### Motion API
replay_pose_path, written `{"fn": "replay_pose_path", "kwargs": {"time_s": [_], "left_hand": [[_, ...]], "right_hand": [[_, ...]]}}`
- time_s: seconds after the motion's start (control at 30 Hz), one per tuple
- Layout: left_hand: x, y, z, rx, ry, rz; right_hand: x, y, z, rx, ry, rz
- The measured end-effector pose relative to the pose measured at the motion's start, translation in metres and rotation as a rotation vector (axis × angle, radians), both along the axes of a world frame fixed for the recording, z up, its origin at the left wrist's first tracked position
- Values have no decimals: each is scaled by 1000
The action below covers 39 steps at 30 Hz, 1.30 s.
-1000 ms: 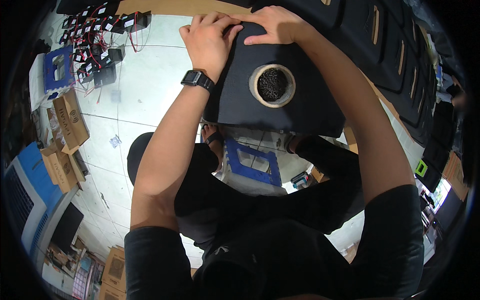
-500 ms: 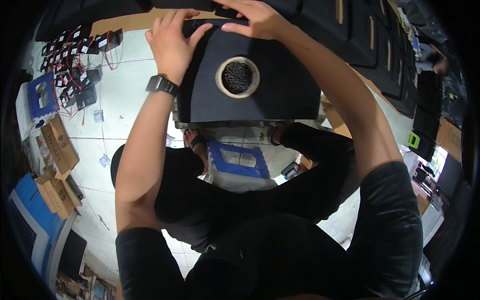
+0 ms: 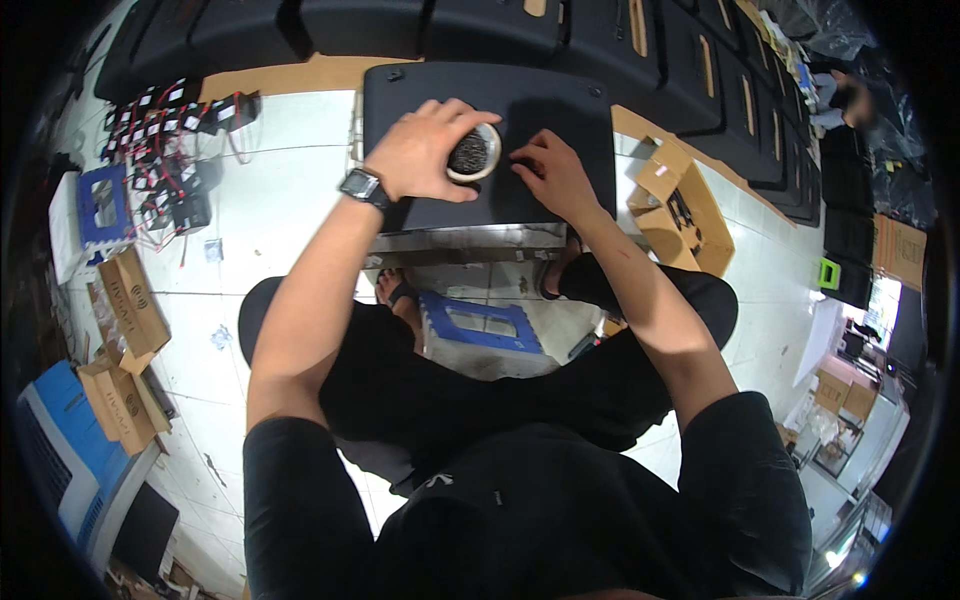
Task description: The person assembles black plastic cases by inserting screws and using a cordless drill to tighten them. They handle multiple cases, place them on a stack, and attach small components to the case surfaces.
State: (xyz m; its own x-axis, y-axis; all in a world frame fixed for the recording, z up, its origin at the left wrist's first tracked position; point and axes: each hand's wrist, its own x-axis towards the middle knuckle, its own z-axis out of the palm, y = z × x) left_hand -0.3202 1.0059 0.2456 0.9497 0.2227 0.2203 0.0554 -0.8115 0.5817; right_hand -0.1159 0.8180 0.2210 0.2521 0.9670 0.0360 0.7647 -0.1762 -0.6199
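A broad black panel [image 3: 545, 205] with rounded far corners lies in front of me, with a small dark fitting [image 3: 394, 75] at its far left corner. On it stands a round, pale-rimmed tub [image 3: 474, 156] full of small dark pieces, too fine to name surely. My left hand [image 3: 425, 150] wraps round the tub from its left, fingers over the far side and thumb along the near side. Just right of the tub my right hand [image 3: 553, 175] hovers over the panel, thumb and forefinger drawn together in a pinch. Whatever is between them is too small to see.
Black moulded cases [image 3: 690, 85] line the far and right sides. An open cardboard box [image 3: 715, 225] with dark parts sits right of the panel. Black packs with red wires [image 3: 160, 150] lie left on the floor, above brown cartons [image 3: 130, 310]. A blue-topped stool [image 3: 485, 322] stands between my legs.
Both hands have come back from the panel's far edge. The left has closed round the tub, the right has moved beside it. The panel's far corners now show.
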Motion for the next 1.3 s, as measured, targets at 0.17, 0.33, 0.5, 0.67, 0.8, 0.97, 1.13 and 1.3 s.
{"fn": "replay_pose_path", "kwargs": {"time_s": [0.17,0.33,0.5,0.67,0.8,0.97,1.13,1.3], "left_hand": [[4,-11,-11,-81,-12,89],[1,16,-12,-195,-149,-39],[-13,86,-39,-289,-221,532],[-16,106,-69,-177,-156,596],[-7,110,-81,-142,-119,596],[-4,117,-98,-185,-144,580],[-3,128,-107,-209,-167,516],[-7,129,-107,-192,-111,503]], "right_hand": [[-44,-13,8,-49,283,-261],[-97,-39,-7,-98,718,-430],[-116,-37,2,-57,789,-500],[-80,-28,-7,13,572,-507],[-58,-23,-5,0,517,-466],[-63,-30,-7,9,561,-389],[-100,-35,-1,68,591,-330],[-123,-22,8,81,385,-175]]}}
